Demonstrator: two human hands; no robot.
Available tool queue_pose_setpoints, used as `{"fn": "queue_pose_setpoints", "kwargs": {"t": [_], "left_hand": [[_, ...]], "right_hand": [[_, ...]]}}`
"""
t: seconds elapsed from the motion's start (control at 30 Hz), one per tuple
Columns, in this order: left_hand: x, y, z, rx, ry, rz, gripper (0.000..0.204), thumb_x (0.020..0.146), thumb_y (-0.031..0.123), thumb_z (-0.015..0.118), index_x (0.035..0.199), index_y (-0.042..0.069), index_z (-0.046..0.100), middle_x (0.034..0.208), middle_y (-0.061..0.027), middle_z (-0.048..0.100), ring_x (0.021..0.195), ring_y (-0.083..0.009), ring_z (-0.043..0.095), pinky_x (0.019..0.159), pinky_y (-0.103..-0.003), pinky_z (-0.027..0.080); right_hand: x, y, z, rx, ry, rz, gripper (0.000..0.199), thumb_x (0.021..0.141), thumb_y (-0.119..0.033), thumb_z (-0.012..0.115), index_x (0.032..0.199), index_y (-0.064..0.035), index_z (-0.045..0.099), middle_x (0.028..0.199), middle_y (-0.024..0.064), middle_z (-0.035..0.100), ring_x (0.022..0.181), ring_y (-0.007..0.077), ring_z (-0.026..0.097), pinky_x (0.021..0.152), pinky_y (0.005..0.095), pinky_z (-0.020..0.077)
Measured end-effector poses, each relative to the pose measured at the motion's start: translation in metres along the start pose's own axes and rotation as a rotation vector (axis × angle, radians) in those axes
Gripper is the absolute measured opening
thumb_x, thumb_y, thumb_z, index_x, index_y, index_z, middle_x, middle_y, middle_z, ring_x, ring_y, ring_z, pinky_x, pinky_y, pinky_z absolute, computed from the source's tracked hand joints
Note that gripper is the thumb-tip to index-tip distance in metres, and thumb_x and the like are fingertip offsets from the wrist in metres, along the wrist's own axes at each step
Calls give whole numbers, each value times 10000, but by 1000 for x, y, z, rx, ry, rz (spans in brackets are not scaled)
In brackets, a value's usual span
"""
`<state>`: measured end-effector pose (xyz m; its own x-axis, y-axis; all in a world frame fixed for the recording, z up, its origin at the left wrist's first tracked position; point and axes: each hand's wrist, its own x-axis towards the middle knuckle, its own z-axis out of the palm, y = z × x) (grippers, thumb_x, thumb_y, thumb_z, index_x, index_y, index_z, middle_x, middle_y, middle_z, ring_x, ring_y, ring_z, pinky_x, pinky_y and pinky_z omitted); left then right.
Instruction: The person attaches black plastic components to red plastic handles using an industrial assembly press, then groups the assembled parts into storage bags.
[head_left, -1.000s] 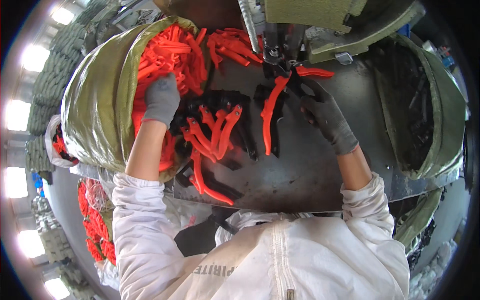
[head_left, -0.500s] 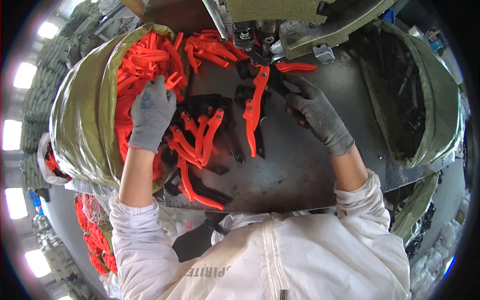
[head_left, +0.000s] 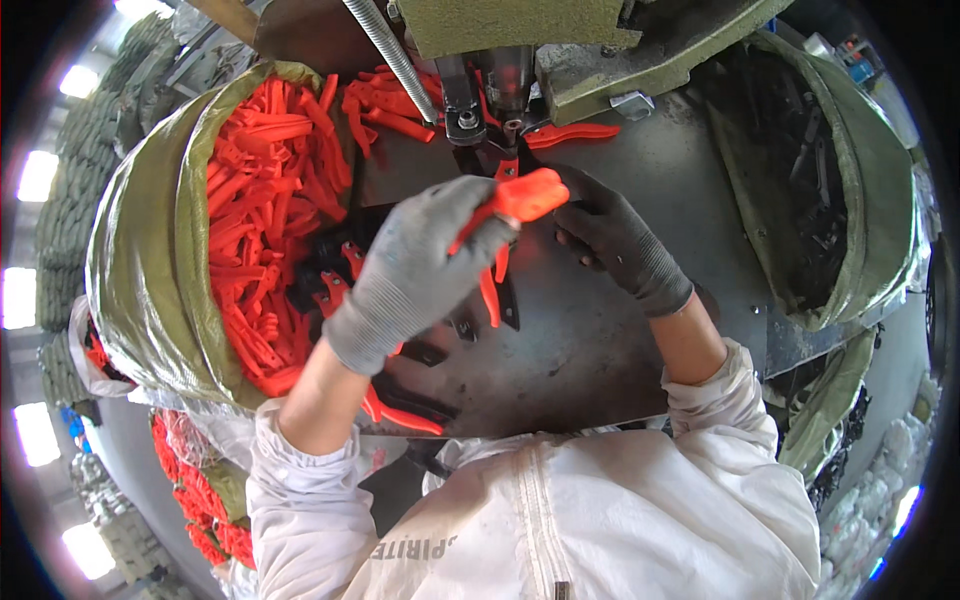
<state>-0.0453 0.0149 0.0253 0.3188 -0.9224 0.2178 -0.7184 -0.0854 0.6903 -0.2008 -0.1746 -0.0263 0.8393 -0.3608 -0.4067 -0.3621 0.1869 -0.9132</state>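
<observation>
Left hand (head_left: 420, 265) is raised over the table (head_left: 600, 360), gloved fingers curled tight around an orange handle (head_left: 520, 200). The handle's long axis runs up and to the right, its free end pointing toward the press (head_left: 500, 80). Right hand (head_left: 615, 240) sits low beneath the press, fingers bent together on a dark part I can't make out. Sack (head_left: 150, 250) of orange handles at the left.
</observation>
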Motion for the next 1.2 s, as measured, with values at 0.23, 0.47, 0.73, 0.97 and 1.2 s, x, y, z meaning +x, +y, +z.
{"fn": "queue_pose_setpoints", "kwargs": {"t": [0.23,0.47,0.73,0.97,1.2], "left_hand": [[15,18,50,-686,-48,-291,301,1066,232,642,1212,-32,644,903,-16,667,793,-74,619,708,-256,543],[3,-12,59,35,-154,-429,173,1001,125,629,1125,5,650,970,-237,673,849,-397,692,760,-450,572],[-29,-92,47,580,-65,-160,259,1023,211,614,1184,11,654,1063,-188,696,865,-309,729,798,-389,599],[23,-57,38,-779,-26,-691,439,1078,386,591,1241,-16,651,1011,-88,709,885,-187,727,823,-343,613],[30,-40,35,-749,-23,-743,475,1071,406,585,1263,-23,658,1000,-100,719,874,-193,723,821,-343,601]], "right_hand": [[22,49,2,-73,-201,-393,179,1020,-106,598,1191,-57,600,945,15,653,768,77,630,628,277,534],[96,5,-80,-836,295,-904,211,1016,-196,608,1197,-93,642,1000,73,692,903,217,695,759,383,570],[106,-16,-108,-686,67,-447,275,1015,-239,623,1223,-65,675,1026,81,712,902,191,685,774,355,558],[77,-10,-92,-173,-5,-249,271,1015,-263,645,1140,-35,722,919,14,686,787,110,632,680,271,507],[14,-23,-49,129,96,-94,229,1005,-238,668,1111,-38,697,905,20,668,676,60,563,573,234,460]]}}
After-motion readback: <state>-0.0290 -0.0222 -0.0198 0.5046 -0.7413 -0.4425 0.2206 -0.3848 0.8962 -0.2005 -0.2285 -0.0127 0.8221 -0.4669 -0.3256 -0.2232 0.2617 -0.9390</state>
